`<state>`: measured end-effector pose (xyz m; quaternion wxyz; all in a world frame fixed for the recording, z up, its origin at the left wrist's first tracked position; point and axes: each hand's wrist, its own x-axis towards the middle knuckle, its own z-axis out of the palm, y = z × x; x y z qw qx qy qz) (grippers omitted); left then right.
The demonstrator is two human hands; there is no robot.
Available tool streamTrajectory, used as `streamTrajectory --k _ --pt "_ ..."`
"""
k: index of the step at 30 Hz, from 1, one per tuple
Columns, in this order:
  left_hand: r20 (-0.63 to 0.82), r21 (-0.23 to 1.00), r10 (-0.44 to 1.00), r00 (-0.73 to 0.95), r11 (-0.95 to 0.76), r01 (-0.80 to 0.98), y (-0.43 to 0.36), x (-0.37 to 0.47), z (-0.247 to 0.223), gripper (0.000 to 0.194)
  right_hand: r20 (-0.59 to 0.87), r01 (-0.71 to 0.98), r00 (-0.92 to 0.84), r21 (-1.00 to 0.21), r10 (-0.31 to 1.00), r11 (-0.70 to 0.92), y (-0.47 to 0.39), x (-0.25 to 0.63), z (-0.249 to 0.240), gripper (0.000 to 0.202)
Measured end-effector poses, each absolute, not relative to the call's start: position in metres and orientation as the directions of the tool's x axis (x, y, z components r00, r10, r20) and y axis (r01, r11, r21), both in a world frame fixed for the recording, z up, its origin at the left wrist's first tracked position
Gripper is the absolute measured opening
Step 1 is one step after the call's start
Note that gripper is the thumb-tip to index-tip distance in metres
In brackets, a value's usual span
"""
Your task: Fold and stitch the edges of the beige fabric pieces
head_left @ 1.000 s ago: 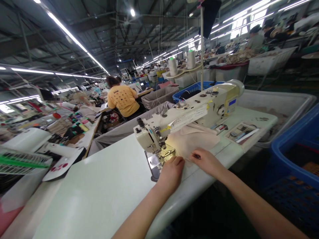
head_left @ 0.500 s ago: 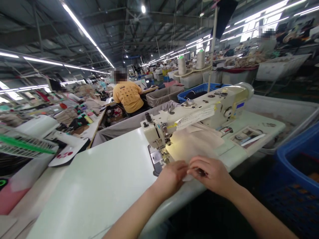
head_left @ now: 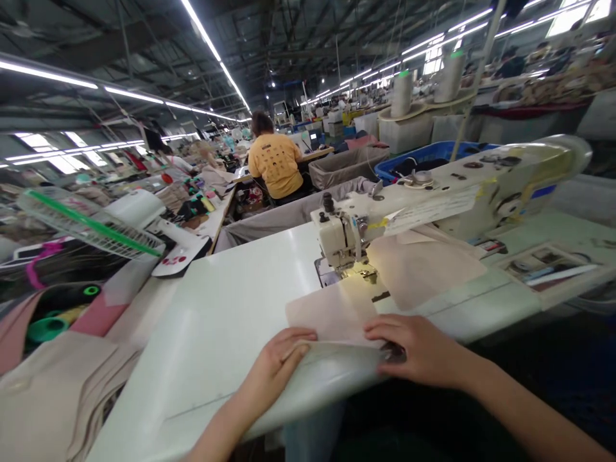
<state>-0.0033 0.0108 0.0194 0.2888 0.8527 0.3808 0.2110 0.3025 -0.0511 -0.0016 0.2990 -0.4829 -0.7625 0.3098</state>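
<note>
A pale beige fabric panel (head_left: 332,314) lies on the sewing table in front of the sewing machine (head_left: 399,212). Its far side reaches the lit needle area (head_left: 356,273). My left hand (head_left: 282,362) is closed on the panel's near left edge, thumb below and fingers above. At the panel's near right corner, the fingertips of my right hand (head_left: 423,350) press on the fabric. A small dark metal tool (head_left: 393,351) is tucked in that hand; its kind is mostly hidden. Another beige fabric piece (head_left: 423,269) lies right of the needle, partly under the machine arm.
A small fan (head_left: 91,224) and stacked beige fabric (head_left: 52,391) stand left of the table (head_left: 231,308). A tray of small tools (head_left: 553,269) sits at the right. Behind are a grey cloth-lined bin (head_left: 269,218), a blue basket (head_left: 433,157) and a seated person in yellow (head_left: 275,163).
My hands have moved apart, the left one going leftward along the fabric edge. The panel now lies spread between them. The camera view has turned left and come closer.
</note>
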Motion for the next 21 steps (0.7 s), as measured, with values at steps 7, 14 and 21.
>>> streamTrajectory --k 7,14,21 --pt "-0.053 0.811 0.975 0.218 -0.086 0.579 0.033 0.012 0.015 0.05 0.054 0.228 0.246 -0.974 0.968 -0.003 -0.012 0.288 -0.017 0.029" --pt "-0.081 0.807 0.981 0.174 -0.038 0.589 0.034 0.011 0.013 0.049 0.129 0.391 0.224 -0.92 0.966 0.032 -0.02 0.272 -0.029 0.019" --pt "0.039 0.819 0.998 -0.044 -0.007 0.574 0.019 0.014 -0.001 0.054 0.018 0.465 0.18 -0.882 0.983 -0.07 -0.007 0.272 -0.025 0.019"
